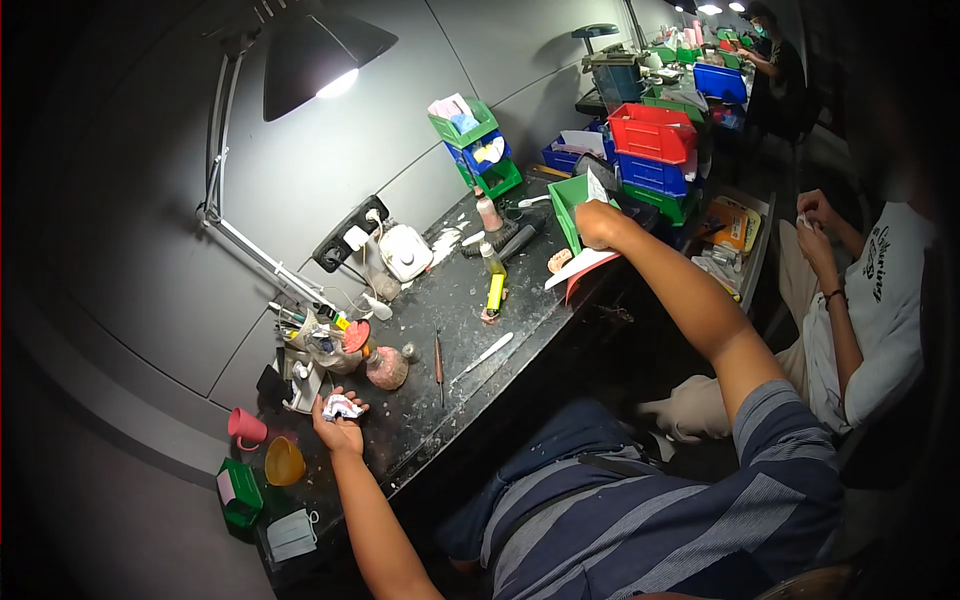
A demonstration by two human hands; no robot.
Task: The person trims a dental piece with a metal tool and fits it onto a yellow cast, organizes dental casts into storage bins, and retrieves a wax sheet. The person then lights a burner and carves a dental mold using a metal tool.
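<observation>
My left hand (341, 426) is palm up above the left part of the dark workbench (420, 420), its fingers curled round a small white and pink piece (342, 407). My right hand (598, 224) reaches to the near edge of a green bin (568, 208); its fingers are bent down and partly hidden, and whatever they hold cannot be made out. Just below that hand lie a white sheet (582, 267) and a pink dental model (559, 260). A brown-handled tool (438, 360) and a white knife-like tool (490, 350) lie between my hands.
A pink mug (247, 428), yellow bowl (285, 462) and face mask (293, 535) are at the left. A lamp (320, 60) hangs above. Stacked bins (652, 135) stand at the back right. A co-worker in a white shirt (880, 300) sits at the right, near my right arm.
</observation>
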